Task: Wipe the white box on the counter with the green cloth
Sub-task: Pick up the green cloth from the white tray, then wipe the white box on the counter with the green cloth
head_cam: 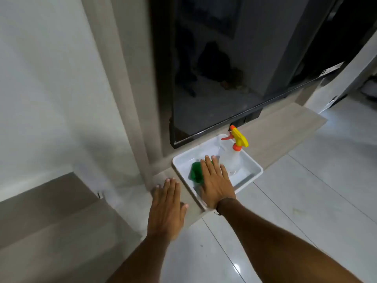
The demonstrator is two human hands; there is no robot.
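Observation:
A shallow white box (257,170) sits on a low pale wooden ledge (275,137) in front of a black glossy panel. Inside it lies a crumpled green cloth (196,172). My right hand (216,181) reaches into the box with fingers stretched flat, lying over the cloth's right side. Whether it grips the cloth is hidden under the palm. My left hand (167,205) rests flat on the ledge just left of the box, fingers together and holding nothing.
A clear spray bottle (234,158) with a yellow and orange trigger head stands in the box's far right corner. The black panel (224,68) rises right behind the box. Glossy white floor tiles (306,201) spread to the right, and a grey step (51,221) lies lower left.

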